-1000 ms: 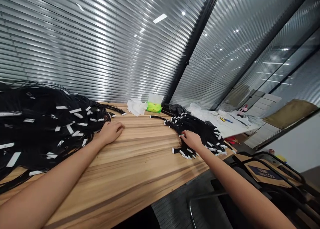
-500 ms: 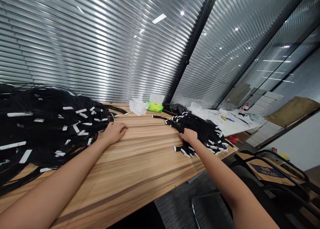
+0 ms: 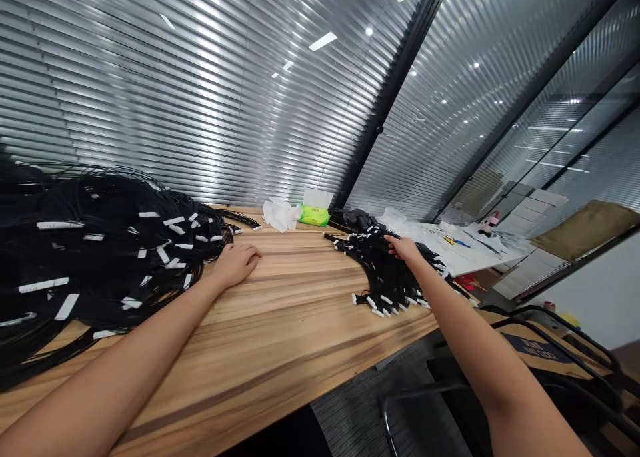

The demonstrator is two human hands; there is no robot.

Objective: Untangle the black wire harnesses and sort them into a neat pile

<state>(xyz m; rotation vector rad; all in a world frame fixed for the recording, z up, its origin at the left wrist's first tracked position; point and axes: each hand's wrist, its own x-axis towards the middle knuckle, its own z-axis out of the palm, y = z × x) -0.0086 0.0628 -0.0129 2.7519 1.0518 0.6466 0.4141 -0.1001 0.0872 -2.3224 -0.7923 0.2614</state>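
A big tangled pile of black cables (image 3: pixel 115 244) with white labels and ends covers the left of the wooden table (image 3: pixel 280 310). At its right edge my left hand (image 3: pixel 237 264) rests on the tabletop, fingers loosely bent and holding nothing. To the right lies a smaller pile of black cables (image 3: pixel 387 277), laid more neatly, its white connectors showing along the near edge. My right hand (image 3: pixel 404 250) is over the top of this smaller pile, fingers reaching left and apart. Whether the fingertips touch the cables is hard to see.
A green tissue pack (image 3: pixel 314 215) and crumpled white tissue (image 3: pixel 281 214) sit at the table's back edge. Beyond the right pile, a white table (image 3: pixel 467 257) holds tools and clear plastic. A black-framed chair (image 3: pixel 420 390) stands by the front edge. Window blinds (image 3: pixel 200 97) rise behind.
My right hand has moved back and to the right over the smaller cable pile, its fingers now more spread. My left hand has stayed in place. The view has shifted slightly.
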